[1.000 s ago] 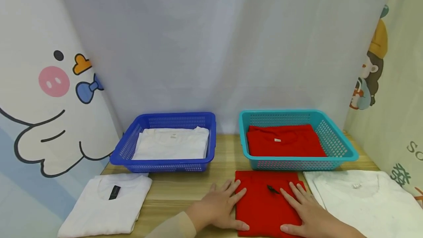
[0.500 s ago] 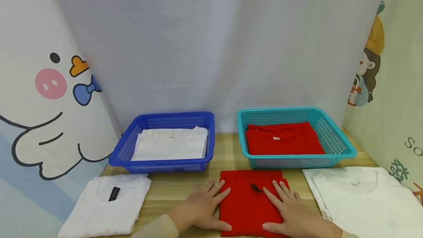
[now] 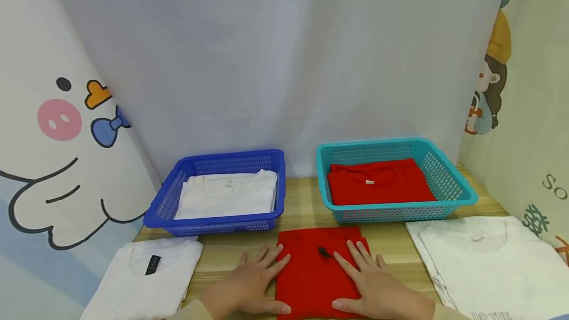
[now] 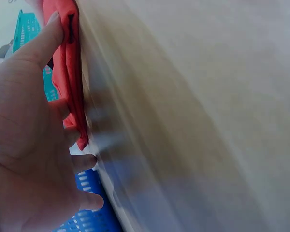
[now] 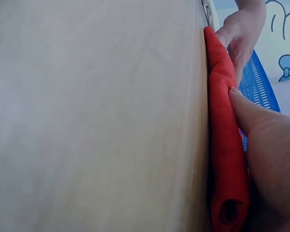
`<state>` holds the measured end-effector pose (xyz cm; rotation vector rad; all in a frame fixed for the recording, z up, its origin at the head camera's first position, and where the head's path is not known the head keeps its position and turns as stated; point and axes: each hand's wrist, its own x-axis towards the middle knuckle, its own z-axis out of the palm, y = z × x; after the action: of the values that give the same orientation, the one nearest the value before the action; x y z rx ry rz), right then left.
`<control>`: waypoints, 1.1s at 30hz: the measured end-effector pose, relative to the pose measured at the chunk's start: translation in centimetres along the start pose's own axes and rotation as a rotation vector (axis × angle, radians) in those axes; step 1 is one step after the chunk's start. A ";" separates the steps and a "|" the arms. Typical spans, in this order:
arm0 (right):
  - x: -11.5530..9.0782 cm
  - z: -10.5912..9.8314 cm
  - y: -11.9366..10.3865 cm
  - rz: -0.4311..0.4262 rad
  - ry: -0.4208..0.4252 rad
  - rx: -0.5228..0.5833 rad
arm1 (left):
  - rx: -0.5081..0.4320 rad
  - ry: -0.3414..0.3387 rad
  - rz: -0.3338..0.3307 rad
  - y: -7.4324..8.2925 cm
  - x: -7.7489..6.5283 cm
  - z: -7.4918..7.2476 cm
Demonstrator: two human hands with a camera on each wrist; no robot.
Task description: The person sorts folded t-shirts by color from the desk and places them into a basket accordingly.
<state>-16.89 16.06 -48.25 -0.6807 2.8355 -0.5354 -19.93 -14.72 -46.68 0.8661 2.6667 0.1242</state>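
A folded red T-shirt (image 3: 317,280) with a dark neck label lies flat on the wooden table between both hands. My left hand (image 3: 253,280) spreads its fingers over the shirt's left edge, fingertips and thumb resting on the cloth. On the opposite edge my right hand (image 3: 373,280) lies the same way, fingers straight and apart. The left wrist view shows the left thumb on top of the layered red cloth (image 4: 70,72), the other fingers along its side. In the right wrist view, the right thumb presses the folded red edge (image 5: 224,125).
A blue basket (image 3: 226,222) holding white folded shirts stands behind on the left. Behind on the right is a teal basket (image 3: 400,211) with red shirts inside. Folded white shirts lie at the left (image 3: 142,280) and right (image 3: 493,265). A grey curtain (image 3: 275,63) hangs behind.
Both hands have slid the red T-shirt leftward along the table, away from the white shirt on the right. The fingers keep their spread. The head view has shifted slightly.
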 end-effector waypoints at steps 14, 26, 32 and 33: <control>0.1 -0.2 0.1 0.001 0.044 0.051 | -0.077 0.053 -0.020 0.3 -0.2 0.4; -0.5 -1.3 1.0 0.073 0.147 0.046 | -0.132 0.102 -0.159 1.5 0.7 0.4; -0.5 -0.9 1.4 0.086 0.114 0.059 | -0.140 0.086 -0.165 2.2 0.7 0.2; -0.5 -0.9 1.4 0.086 0.107 0.065 | -0.141 0.083 -0.166 2.2 0.7 0.2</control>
<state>-17.26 17.74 -47.91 -0.5306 2.9159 -0.6647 -19.16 -12.48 -46.68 0.6063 2.7541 0.3103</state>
